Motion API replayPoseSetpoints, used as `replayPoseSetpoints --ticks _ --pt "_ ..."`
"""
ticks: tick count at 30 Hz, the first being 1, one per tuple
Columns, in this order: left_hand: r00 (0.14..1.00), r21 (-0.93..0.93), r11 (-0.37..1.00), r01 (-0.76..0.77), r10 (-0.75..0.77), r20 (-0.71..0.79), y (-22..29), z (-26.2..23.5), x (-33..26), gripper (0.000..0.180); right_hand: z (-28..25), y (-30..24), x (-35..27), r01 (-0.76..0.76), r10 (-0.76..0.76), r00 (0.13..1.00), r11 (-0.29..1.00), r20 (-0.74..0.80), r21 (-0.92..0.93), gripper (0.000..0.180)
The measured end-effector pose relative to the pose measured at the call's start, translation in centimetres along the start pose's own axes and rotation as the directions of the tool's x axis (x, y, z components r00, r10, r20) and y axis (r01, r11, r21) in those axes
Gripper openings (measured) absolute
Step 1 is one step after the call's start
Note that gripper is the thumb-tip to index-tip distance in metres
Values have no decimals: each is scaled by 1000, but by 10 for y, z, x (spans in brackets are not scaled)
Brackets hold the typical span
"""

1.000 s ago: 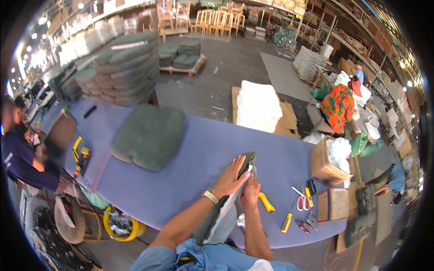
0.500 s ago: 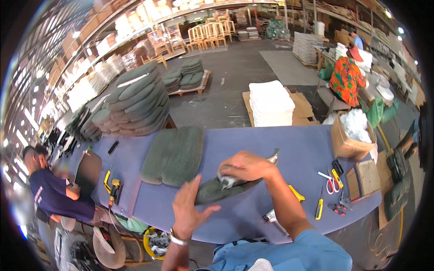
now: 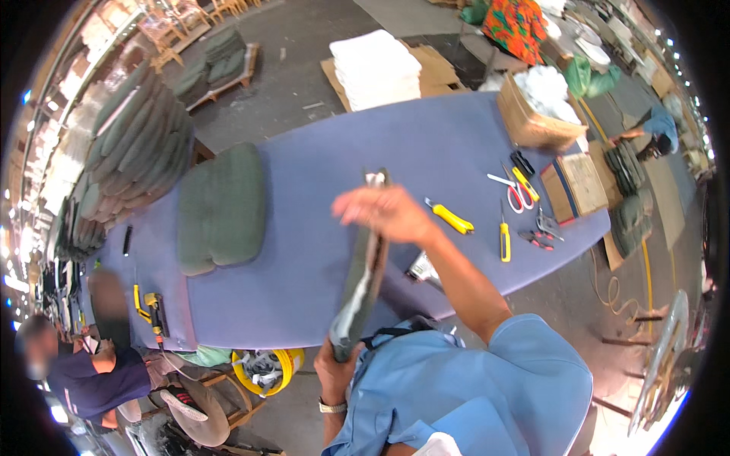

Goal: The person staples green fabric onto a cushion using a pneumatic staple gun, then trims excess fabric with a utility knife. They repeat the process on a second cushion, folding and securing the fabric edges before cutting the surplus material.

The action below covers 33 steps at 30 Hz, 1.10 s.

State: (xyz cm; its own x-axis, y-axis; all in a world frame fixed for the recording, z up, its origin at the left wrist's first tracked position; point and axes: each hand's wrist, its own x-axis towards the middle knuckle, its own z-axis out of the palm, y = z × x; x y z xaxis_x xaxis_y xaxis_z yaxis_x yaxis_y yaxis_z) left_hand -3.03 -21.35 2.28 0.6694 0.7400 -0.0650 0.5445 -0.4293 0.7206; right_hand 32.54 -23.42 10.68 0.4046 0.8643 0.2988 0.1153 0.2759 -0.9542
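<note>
A dark green cushion [image 3: 354, 295] is held edge-on over the table's near side, its long opening showing pale material inside. My left hand [image 3: 334, 371] is closed round the near end of it, close to my blue shirt. Across its far part, my right hand [image 3: 391, 215] stretches its fingers to the left; they are apart and a little blurred, and whether they touch the cushion I cannot tell. On the table to the left lies a wide green cushion [image 3: 222, 209]. A metal stapler-like tool [image 3: 423, 267], partly hidden by my right forearm, rests near the front edge.
A yellow-handled cutter [image 3: 450, 216], scissors [image 3: 520, 199], a yellow screwdriver [image 3: 505, 242] and pliers [image 3: 537, 240] lie right on the blue table [image 3: 319, 163]. Boxes [image 3: 546, 129] stand beyond them. Stacked cushions [image 3: 141, 148] rise at left, near a seated co-worker [image 3: 99, 376].
The cushion has swung from lying sideways to pointing toward me. My left hand has come down and gripped its near end; my right hand has loosened its grip. The view has tilted down.
</note>
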Motion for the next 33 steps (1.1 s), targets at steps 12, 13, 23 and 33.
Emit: replayPoseSetpoints --ticks 12,13,23,33 --pt "946 -32 999 42 -30 324 26 -3 13 67 -137 170 -151 -790 307 607 134 -733 -598 47" --pt "927 -28 1000 -2 13 376 32 -3 18 69 -136 170 -151 -795 292 602 130 -743 -593 46" --pt "603 -339 868 362 59 795 45 -19 48 98 -132 153 -143 -578 345 495 816 -797 -6 38" --pt "730 -88 765 -638 637 247 196 -9 202 54 -87 94 -116 102 381 731 759 -566 643 48"
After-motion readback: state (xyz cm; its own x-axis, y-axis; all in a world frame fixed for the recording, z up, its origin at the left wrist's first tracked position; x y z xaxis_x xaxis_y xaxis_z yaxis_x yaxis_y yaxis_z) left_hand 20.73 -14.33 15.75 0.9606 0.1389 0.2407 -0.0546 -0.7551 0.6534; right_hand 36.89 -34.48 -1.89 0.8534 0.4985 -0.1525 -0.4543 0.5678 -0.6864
